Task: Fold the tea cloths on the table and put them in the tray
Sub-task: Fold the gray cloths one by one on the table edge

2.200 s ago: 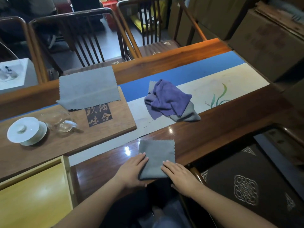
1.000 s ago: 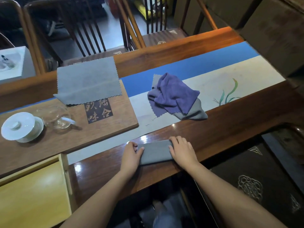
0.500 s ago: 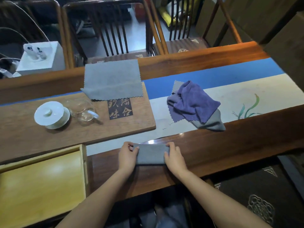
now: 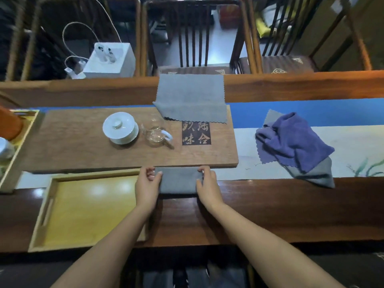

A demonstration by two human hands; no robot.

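**Grey tea cloth folded down to a strip, tray waits alongside**

A person's left hand [image 4: 148, 185] and right hand [image 4: 207, 185] hold the two short ends of a folded grey cloth [image 4: 179, 180] at the table's near edge. Two seconds ago the same cloth lay as a wider square under flat palms; it has since been doubled over into a narrow strip, and the view has swung to bring the yellow tray [image 4: 47, 206] into frame. By the look of it, folding of this piece is nearly or fully done and the move to the tray comes next.

The cloth spans the gap between both sets of fingers, which curl over its far corners while the thumbs press its ends. The tray sits just beyond the left hand's knuckles, on the side away from the cloth. A flat grey cloth [image 4: 191, 98] lies well beyond the fingertips, and a crumpled purple-and-grey heap [image 4: 295, 142] lies off past the right hand, both unfolded.
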